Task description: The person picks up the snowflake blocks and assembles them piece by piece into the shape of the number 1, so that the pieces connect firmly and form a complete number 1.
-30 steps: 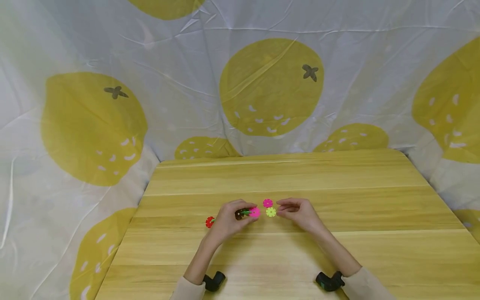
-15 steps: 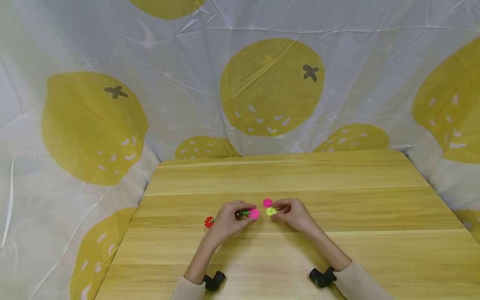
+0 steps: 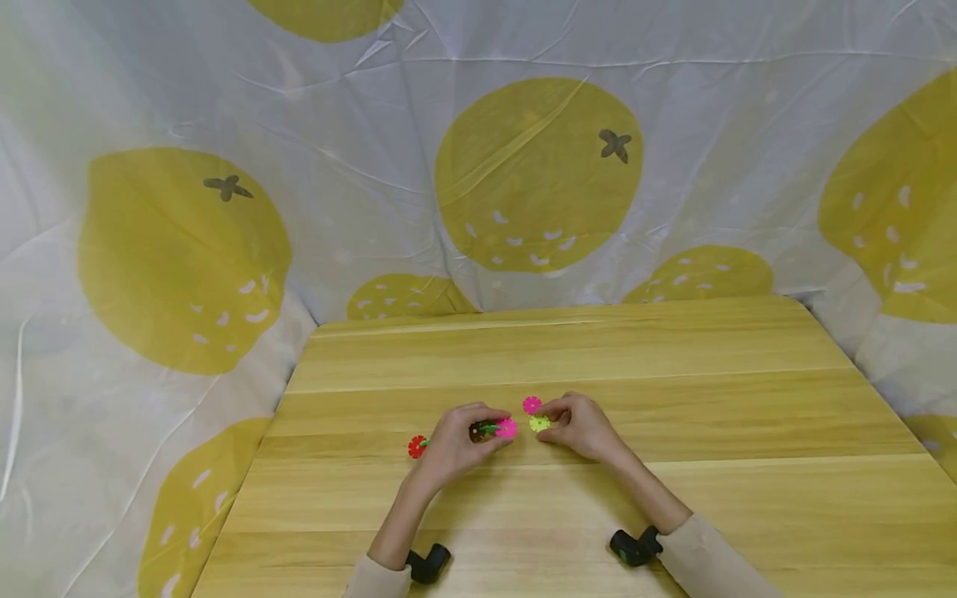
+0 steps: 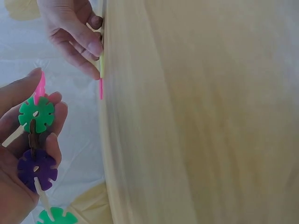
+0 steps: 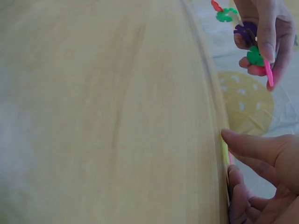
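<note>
My left hand (image 3: 452, 444) holds a chain of slotted flower-shaped plastic discs, thumb and fingers at its pink end disc (image 3: 507, 428). Behind that, the left wrist view shows a green disc (image 4: 36, 114), a brown disc seen edge-on (image 4: 33, 137), a purple disc (image 4: 37, 170), a white one and another green one. A red disc (image 3: 417, 447) sticks out at the chain's far left. On the table, my right hand (image 3: 586, 428) pinches a yellow-green disc (image 3: 539, 423) by its edges between thumb and finger. A loose pink disc (image 3: 532, 405) lies just beyond it.
The discs lie on a wood-grain table (image 3: 673, 357). A white cloth with a yellow fruit print (image 3: 538, 174) hangs behind and beside it. Black devices (image 3: 635, 546) are worn at both wrists.
My right hand has moved left onto the yellow-green disc, its thumb and finger now at the disc's edges. My left hand keeps its hold on the chain, almost still.
</note>
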Demonstrator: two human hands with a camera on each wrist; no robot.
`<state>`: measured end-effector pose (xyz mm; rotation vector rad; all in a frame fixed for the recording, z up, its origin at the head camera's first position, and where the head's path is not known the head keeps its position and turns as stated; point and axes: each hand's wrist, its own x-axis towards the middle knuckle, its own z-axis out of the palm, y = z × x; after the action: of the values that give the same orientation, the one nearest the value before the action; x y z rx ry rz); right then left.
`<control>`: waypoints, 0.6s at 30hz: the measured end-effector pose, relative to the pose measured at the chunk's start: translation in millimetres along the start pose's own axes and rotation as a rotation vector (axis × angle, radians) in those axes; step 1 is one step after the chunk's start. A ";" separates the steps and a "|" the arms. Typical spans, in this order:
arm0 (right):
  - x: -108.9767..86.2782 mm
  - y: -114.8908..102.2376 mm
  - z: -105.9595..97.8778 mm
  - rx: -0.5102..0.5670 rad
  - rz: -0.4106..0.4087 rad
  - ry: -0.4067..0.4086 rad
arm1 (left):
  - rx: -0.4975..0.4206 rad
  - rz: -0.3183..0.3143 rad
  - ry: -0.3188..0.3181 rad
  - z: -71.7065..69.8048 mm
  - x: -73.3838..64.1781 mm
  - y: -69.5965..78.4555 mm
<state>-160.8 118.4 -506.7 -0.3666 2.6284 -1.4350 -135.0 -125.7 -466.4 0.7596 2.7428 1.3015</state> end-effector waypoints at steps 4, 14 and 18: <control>-0.7 -2.0 0.0 -0.045 0.006 -0.004 | -0.004 -0.007 -0.009 0.7 0.4 0.6; -6.5 -5.1 -2.7 -0.031 -0.001 -0.021 | 0.024 0.016 -0.038 0.9 0.5 0.8; -10.4 -0.7 -6.9 0.042 0.017 -0.028 | 0.017 0.024 -0.048 1.0 -0.6 1.2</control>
<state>-152.2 126.4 -502.4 -0.3568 2.5691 -1.4658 -133.7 -124.5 -466.3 0.8165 2.7193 1.2478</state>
